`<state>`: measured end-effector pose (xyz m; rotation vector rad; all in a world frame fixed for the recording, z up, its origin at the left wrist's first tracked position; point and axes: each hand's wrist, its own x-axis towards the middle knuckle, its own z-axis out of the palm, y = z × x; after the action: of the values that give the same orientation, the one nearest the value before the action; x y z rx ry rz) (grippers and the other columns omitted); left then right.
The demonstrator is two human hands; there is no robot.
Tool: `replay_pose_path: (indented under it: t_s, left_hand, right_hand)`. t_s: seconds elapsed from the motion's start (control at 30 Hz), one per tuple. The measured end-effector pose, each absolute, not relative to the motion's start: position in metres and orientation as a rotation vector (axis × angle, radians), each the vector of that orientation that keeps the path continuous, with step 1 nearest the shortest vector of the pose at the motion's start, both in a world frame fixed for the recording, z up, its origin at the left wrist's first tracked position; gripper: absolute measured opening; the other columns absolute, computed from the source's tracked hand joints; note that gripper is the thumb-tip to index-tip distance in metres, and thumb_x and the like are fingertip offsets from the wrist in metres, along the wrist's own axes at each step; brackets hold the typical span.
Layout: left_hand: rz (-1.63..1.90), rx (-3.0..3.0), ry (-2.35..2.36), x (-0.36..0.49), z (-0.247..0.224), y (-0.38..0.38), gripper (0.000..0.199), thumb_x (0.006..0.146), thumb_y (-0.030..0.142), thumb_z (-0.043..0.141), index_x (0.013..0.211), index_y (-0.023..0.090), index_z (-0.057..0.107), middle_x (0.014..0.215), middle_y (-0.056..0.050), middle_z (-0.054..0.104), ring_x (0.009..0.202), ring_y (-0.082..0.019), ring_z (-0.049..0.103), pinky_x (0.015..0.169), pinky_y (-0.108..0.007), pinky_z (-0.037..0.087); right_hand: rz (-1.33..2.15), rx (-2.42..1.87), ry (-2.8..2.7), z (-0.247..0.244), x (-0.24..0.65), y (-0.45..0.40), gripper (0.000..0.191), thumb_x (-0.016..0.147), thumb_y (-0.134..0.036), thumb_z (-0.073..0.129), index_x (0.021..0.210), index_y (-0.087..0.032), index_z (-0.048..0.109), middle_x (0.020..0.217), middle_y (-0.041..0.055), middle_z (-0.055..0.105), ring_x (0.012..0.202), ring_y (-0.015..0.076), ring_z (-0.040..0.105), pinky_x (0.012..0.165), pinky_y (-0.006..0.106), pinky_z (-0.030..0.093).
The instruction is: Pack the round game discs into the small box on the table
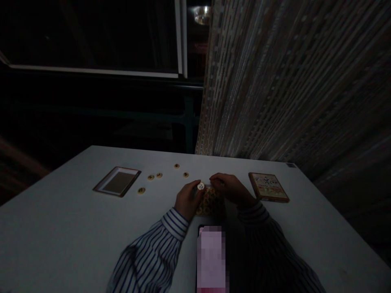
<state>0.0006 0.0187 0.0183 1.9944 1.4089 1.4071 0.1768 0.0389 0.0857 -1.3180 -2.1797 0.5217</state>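
Note:
Between the thumb and fingers of my left hand (188,200) is a round, pale xiangqi piece (200,186) with a dark character on its face. Just to the right, a clear plastic bag (210,201) full of similar pieces rests on the table. My right hand (233,189) is closed at the bag's upper edge, with its fingertips bent onto the rim. Several loose pieces lie to the left, among them one piece (141,190) nearest me and another piece (176,166) farthest back.
On the left of the white table (76,228) lies an open box half (117,182); a printed box lid (269,187) lies on the right. A phone (211,258) is in front of me. Behind the table hang a string curtain (244,81) and a dark window.

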Motion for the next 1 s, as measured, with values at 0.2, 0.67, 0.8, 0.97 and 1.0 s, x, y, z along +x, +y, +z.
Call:
replay_pose_path:
  t_s: [0.2,0.67,0.8,0.97,1.0]
  left_hand:
    - [1.380,2.043,1.395,0.000,0.012,0.013,0.029,0.079,0.028,0.055,0.107,0.019,0.058,0.102,-0.007,0.066,0.093,-0.018,0.062,0.083,-0.034,0.050]
    - [1.423,1.849,1.351,-0.001,0.013,0.008,0.029,0.076,0.030,0.057,0.103,0.017,0.060,0.101,-0.008,0.067,0.093,-0.019,0.062,0.085,-0.034,0.050]
    - [1.434,1.618,1.306,-0.001,0.011,0.010,0.025,0.077,0.032,0.057,0.095,0.018,0.065,0.094,-0.006,0.069,0.087,-0.017,0.064,0.081,-0.031,0.052]
    - [1.473,1.337,1.272,-0.001,0.012,0.014,0.018,0.068,0.032,0.065,0.078,0.018,0.069,0.080,-0.005,0.072,0.076,-0.018,0.066,0.072,-0.030,0.054]
    - [1.480,1.292,1.261,-0.001,0.013,0.015,0.018,0.066,0.032,0.066,0.076,0.017,0.069,0.077,-0.005,0.072,0.073,-0.018,0.067,0.070,-0.030,0.055]
  right_hand:
    - [0.753,-1.245,-2.153,0.079,0.165,0.038,0.019,0.081,-0.030,0.052,0.089,-0.017,0.063,0.081,0.0030,0.069,0.075,0.0142,0.063,0.066,0.023,0.046]
    - [0.791,-1.126,-2.180,0.072,0.164,0.040,0.018,0.083,-0.027,0.052,0.092,-0.017,0.063,0.085,0.0040,0.069,0.077,0.0135,0.063,0.068,0.024,0.047]
    - [0.767,-1.111,-2.188,0.071,0.164,0.040,0.017,0.084,-0.027,0.051,0.091,-0.019,0.065,0.086,0.0032,0.069,0.079,0.0136,0.063,0.070,0.025,0.049]
    - [0.728,-1.065,-2.233,0.073,0.162,0.040,0.018,0.083,-0.025,0.053,0.093,-0.019,0.066,0.093,0.0042,0.070,0.085,0.0150,0.064,0.075,0.027,0.050]
    - [0.729,-1.067,-2.229,0.073,0.161,0.040,0.018,0.082,-0.025,0.053,0.093,-0.019,0.066,0.093,0.0042,0.070,0.085,0.0151,0.064,0.075,0.027,0.050]
